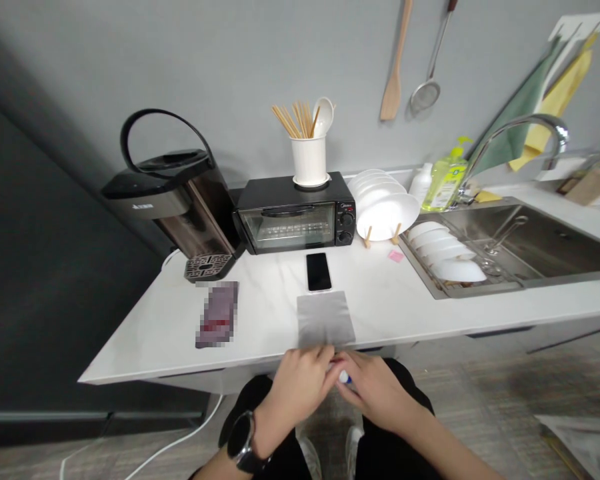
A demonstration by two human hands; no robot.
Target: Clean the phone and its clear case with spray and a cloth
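L hand (303, 380) & R hand (377, 387) meet in the middle, just in front of the near edge of the white, stone-look surface (267, 300). The task's thing, a small white & blue object (344, 377), is btw them, low down by the person's knees. Only a bit pokes out; the rest is hid by fingers. R grip is curled tight around it. L grip is bent over nr it, fingertips by the R fingers, but can't tell if it's clamped on too. L wrist has a round, dark watch (240, 437).

Just past the hands, a flat, square grey cloth (325, 317) lies on the surface. Right behind it is a flat black phone (319, 272), face up, w/ a dark screen. Off to the L is a flat purple item (220, 310), too blurry to name. Behind the phone sits a boxy black toaster oven (295, 227), door shut, w/ a tall white pot (310, 162) of sticks & a spoon on top. R of that, round white plates (387, 213) stand in a rack, w/ a tiny pink square (395, 256) nr it.
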